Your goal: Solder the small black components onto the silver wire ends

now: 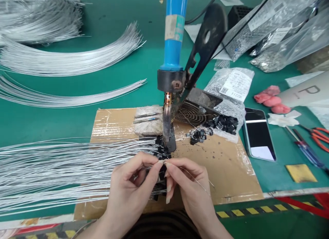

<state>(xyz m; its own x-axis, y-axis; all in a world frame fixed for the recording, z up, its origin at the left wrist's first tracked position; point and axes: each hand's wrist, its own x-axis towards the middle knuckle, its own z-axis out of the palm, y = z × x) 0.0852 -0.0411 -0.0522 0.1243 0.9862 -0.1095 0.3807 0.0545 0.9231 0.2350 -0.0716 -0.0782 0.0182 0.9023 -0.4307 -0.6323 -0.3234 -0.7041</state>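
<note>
My left hand [133, 187] and my right hand [191, 184] meet in front of the soldering iron, thumbs and forefingers pinched tip to tip. Between the left fingers runs a grey wire; its end is hidden at the fingertips. From the right hand a thin silvery wire [194, 178] trails back over the palm. Just beyond the fingers, the bent tip of a blue-handled soldering iron [175, 37] points down, held in a black metal stand [205, 40]. Many grey wires [64, 163] lie to the left, their ends at small black pieces [160, 150] partly behind my hands.
Cardboard [218, 174] covers the work spot. A whitish block [147, 121] bears two metal rods. Loose black pieces [200, 134] lie beside a plastic bag [231, 85]. Rightward are a phone [259, 134], orange-handled pliers [320, 138] and a yellow sponge [301, 173]. Wire bundles [72, 62] lie at back left.
</note>
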